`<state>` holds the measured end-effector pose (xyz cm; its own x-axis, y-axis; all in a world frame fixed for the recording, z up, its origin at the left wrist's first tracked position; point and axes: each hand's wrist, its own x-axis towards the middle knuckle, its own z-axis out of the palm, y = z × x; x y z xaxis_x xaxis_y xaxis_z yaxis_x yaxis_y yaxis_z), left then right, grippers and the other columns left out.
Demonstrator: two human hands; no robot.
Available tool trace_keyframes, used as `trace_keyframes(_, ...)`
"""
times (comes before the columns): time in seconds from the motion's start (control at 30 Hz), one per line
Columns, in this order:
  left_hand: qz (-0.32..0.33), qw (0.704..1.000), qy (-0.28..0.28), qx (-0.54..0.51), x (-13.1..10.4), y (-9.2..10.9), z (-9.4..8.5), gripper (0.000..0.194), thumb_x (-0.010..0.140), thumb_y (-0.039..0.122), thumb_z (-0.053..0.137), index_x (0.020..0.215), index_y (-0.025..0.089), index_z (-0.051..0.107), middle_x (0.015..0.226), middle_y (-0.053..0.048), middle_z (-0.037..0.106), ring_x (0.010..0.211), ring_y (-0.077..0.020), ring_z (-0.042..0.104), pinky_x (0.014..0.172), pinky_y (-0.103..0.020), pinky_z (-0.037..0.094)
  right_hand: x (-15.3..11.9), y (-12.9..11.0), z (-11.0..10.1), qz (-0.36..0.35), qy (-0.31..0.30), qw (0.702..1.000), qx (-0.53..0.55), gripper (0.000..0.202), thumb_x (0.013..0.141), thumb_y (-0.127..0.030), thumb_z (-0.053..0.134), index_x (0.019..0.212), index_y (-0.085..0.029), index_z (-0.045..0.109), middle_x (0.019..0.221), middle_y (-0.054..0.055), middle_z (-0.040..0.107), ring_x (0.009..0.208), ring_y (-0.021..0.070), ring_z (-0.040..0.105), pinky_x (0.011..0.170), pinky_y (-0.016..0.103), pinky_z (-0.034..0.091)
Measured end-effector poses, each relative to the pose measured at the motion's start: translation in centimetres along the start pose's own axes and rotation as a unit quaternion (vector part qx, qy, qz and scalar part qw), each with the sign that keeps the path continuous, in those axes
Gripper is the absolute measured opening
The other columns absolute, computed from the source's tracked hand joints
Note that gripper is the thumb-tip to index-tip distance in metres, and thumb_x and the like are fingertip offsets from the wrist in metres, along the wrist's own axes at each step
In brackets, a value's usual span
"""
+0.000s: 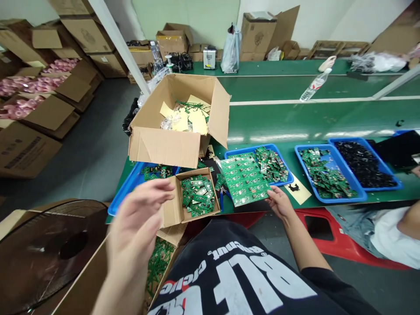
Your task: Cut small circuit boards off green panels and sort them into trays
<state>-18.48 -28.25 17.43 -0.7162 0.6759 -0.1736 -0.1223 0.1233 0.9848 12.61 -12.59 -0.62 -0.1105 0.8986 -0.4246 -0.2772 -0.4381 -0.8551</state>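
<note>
My right hand (278, 202) grips the lower right corner of a green circuit board panel (245, 180), which is held tilted over the table. In the air at the left is my left hand (139, 218), slightly blurred, its fingers and thumb apart with nothing between them. Beyond it stands a small cardboard box (179, 199) full of loose circuit boards (197, 195). Pliers (222, 199) with blue handles lie between that box and the panel. Behind the panel, partly covered by it, sits a blue tray (288, 178) of small boards.
A large open carton (164, 146) with paper and green scraps stands behind the small box. To the right are a blue tray (352, 200) of boards and another (395, 186) of black parts. A fan (42, 258) is close at left. Another person (393, 234) sits at right.
</note>
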Motion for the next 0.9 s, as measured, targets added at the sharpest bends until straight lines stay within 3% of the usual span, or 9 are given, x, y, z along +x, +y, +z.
trace_keyframes(0.1, -0.12, 0.984, -0.132, -0.022, 0.7, -4.6, 2.5, 0.052, 0.056, 0.026, 0.073, 0.105, 0.021, 0.057, 0.113, -0.009, 0.058, 0.111, -0.0269, 0.051, 0.09, -0.038, 0.046, -2.4, 0.6, 3.2, 0.037, -0.079, 0.996, 0.006, 0.041, 0.052, -0.035, 0.077, 0.081, -0.02, 0.052, 0.063, -0.004, 0.06, 0.048, 0.0076, 0.054, 0.046, 0.019, 0.047)
trace_keyframes(0.17, -0.228, 0.958, -0.156, -0.072, 0.4, -7.8, 3.2, 0.053, 0.058, 0.031, 0.071, 0.108, 0.019, 0.055, 0.112, -0.011, 0.06, 0.108, -0.0278, 0.054, 0.086, -0.039, 0.049, -3.7, 1.3, 5.9, 0.06, -0.133, 0.989, -0.004, 0.039, 0.053, -0.038, 0.075, 0.078, -0.02, 0.052, 0.065, -0.003, 0.06, 0.051, 0.0097, 0.056, 0.05, 0.023, 0.049)
trace_keyframes(0.27, -0.276, 0.949, -0.079, -0.128, -0.8, -10.3, 3.0, 0.041, 0.066, 0.033, 0.065, 0.104, 0.022, 0.057, 0.102, -0.008, 0.065, 0.099, -0.0264, 0.06, 0.082, -0.04, 0.052, -5.0, 2.7, 9.3, 0.08, -0.218, 0.972, -0.035, 0.041, 0.053, -0.041, 0.075, 0.079, -0.02, 0.052, 0.064, -0.004, 0.06, 0.053, 0.0109, 0.056, 0.053, 0.026, 0.05)
trace_keyframes(0.4, -0.258, 0.955, 0.044, -0.136, -1.8, -9.8, 1.4, 0.035, 0.068, 0.022, 0.064, 0.102, 0.026, 0.058, 0.096, -0.003, 0.068, 0.09, -0.0222, 0.064, 0.081, -0.04, 0.053, -4.8, 4.9, 10.3, 0.086, -0.311, 0.943, -0.08, 0.042, 0.062, -0.052, 0.065, 0.086, -0.019, 0.053, 0.069, -0.001, 0.061, 0.059, 0.013, 0.059, 0.06, 0.03, 0.05)
trace_keyframes(0.47, -0.262, 0.952, 0.074, -0.138, -1.8, -9.3, 0.2, 0.033, 0.068, 0.02, 0.063, 0.1, 0.024, 0.059, 0.093, -0.003, 0.068, 0.088, -0.0222, 0.064, 0.082, -0.041, 0.052, -3.9, 6.0, 9.1, 0.06, -0.29, 0.939, -0.173, 0.04, 0.069, -0.053, 0.058, 0.088, -0.018, 0.054, 0.073, 0.003, 0.061, 0.064, 0.0157, 0.06, 0.064, 0.033, 0.049)
trace_keyframes(0.53, -0.254, 0.952, 0.108, -0.136, -1.7, -9.1, -1.2, 0.03, 0.067, 0.018, 0.063, 0.097, 0.022, 0.06, 0.091, -0.003, 0.068, 0.087, -0.0224, 0.065, 0.084, -0.041, 0.051, -2.9, 7.0, 7.8, 0.005, -0.183, 0.921, -0.344, 0.031, 0.072, -0.045, 0.056, 0.086, -0.017, 0.055, 0.076, 0.005, 0.06, 0.071, 0.0185, 0.059, 0.071, 0.036, 0.047)
trace_keyframes(0.63, -0.222, 0.952, 0.167, -0.129, -1.9, -9.0, -3.2, 0.028, 0.067, 0.016, 0.062, 0.093, 0.024, 0.061, 0.09, -0.001, 0.068, 0.088, -0.0213, 0.064, 0.086, -0.041, 0.05, -1.6, 8.3, 7.1, -0.088, -0.058, 0.809, -0.578, 0.028, 0.076, -0.033, 0.054, 0.097, -0.015, 0.056, 0.092, 0.013, 0.058, 0.09, 0.0249, 0.055, 0.082, 0.039, 0.042)
trace_keyframes(0.73, -0.224, 0.94, 0.22, -0.132, -2.8, -9.0, -4.7, 0.025, 0.068, 0.014, 0.062, 0.091, 0.025, 0.062, 0.088, 0.001, 0.068, 0.086, -0.0195, 0.064, 0.086, -0.04, 0.05, -1.4, 9.6, 8.7, -0.129, -0.034, 0.71, -0.692, 0.042, 0.077, -0.032, 0.053, 0.113, -0.01, 0.051, 0.104, 0.02, 0.054, 0.1, 0.0309, 0.05, 0.081, 0.041, 0.041)
trace_keyframes(0.9, -0.226, 0.933, 0.229, -0.161, -5.0, -9.2, -6.4, 0.037, 0.071, 0.014, 0.059, 0.106, 0.028, 0.059, 0.097, 0.0, 0.067, 0.087, -0.0199, 0.064, 0.085, -0.04, 0.051, -2.1, 11.6, 11.4, -0.1, 0.0, 0.647, -0.756, 0.064, 0.072, -0.028, 0.059, 0.127, -0.002, 0.037, 0.109, 0.026, 0.049, 0.1, 0.0365, 0.046, 0.075, 0.046, 0.042)
